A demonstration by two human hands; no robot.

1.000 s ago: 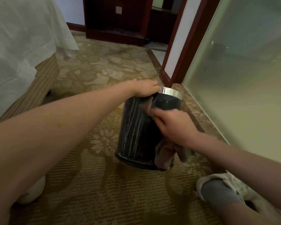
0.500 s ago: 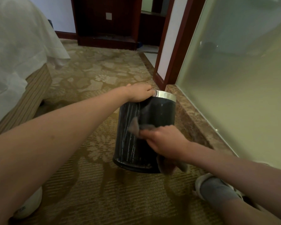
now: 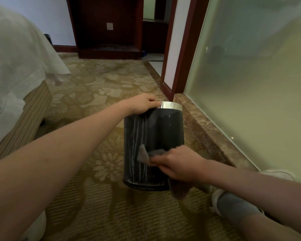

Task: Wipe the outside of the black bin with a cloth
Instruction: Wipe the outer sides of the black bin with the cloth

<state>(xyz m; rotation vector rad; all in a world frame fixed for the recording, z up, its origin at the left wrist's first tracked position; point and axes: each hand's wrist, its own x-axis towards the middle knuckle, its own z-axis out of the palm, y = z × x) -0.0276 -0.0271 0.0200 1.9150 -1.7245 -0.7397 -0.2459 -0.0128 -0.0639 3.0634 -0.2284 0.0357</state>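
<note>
Part of cloth (image 3: 143,156) hidden under right hand (image 3: 179,166), bin (image 3: 159,133) interior unseen, bed (image 3: 12,66) cropped left

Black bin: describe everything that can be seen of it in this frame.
The black bin is a round container with a dark glossy wall, a shiny silver band round its top and pale vertical streaks down its left side. It stands on the patterned carpet near a stone sill. The left hand grips its rim; the right hand presses a grey cloth against its lower wall.
</note>
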